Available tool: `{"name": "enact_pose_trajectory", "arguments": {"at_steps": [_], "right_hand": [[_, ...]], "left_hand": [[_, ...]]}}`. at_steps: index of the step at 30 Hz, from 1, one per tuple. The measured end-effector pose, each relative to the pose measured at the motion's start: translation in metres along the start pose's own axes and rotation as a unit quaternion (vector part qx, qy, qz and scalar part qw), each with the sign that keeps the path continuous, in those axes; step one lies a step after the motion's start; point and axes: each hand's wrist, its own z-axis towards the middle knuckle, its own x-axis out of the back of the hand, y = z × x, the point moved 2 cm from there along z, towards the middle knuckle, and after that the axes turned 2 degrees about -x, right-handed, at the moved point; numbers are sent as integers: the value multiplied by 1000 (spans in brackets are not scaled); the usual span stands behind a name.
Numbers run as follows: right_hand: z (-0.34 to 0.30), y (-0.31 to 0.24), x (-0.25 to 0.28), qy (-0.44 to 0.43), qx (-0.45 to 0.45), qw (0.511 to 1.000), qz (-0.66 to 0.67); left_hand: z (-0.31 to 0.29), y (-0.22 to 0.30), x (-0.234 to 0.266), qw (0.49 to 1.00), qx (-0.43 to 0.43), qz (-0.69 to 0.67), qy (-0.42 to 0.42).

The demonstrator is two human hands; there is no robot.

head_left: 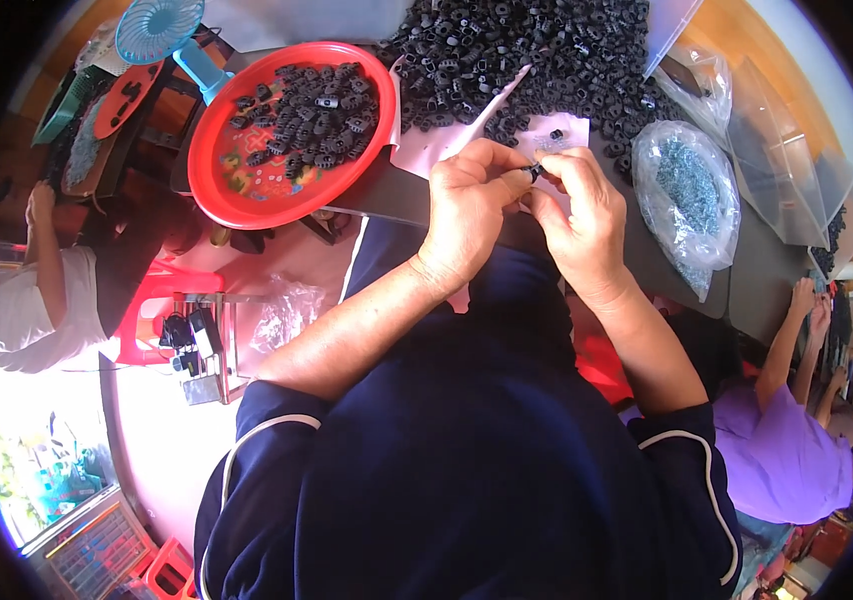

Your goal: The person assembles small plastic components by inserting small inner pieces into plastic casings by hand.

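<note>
The small black part (533,173) is between the two hands, just in front of the person's body at the near edge of the worktable, and the fingers cover most of it, leaving only a dark sliver in sight. The left hand (467,205) pinches it between thumb and forefinger. The right hand (587,215) brings its bent forefinger and thumb to the same spot, but whether these grip the part or something smaller cannot be told; its other fingers are largely hidden. Beyond the hands, a heap of black pieces (532,60) runs off the top edge, partly covering a pink sheet (437,148). To the left, a red tray (201,150) holds more loose black pieces (322,115), overlapping so that single shapes blur together, with one greyish piece among them. To the right lies a clear plastic bag (690,190) of tiny bluish bits, too fine to make out singly. A blue fan (160,28) is cut off above. Co-workers in a white shirt (42,310) and a purple shirt (782,450) show partially near the dark rim.
</note>
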Motion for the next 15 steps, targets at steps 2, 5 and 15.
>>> {"name": "enact_pose_trajectory", "arguments": {"at_steps": [2,5,15], "right_hand": [[-3,-3,-6,27,14,1000,-7],[-10,-7,-17,80,31,996,-30],[-5,-6,4,41,-115,980,159]], "left_hand": [[-1,0,-1,1000,-2,4,3],[-1,0,-1,1000,-12,-7,12],[-5,53,13,992,-82,60,74]]}}
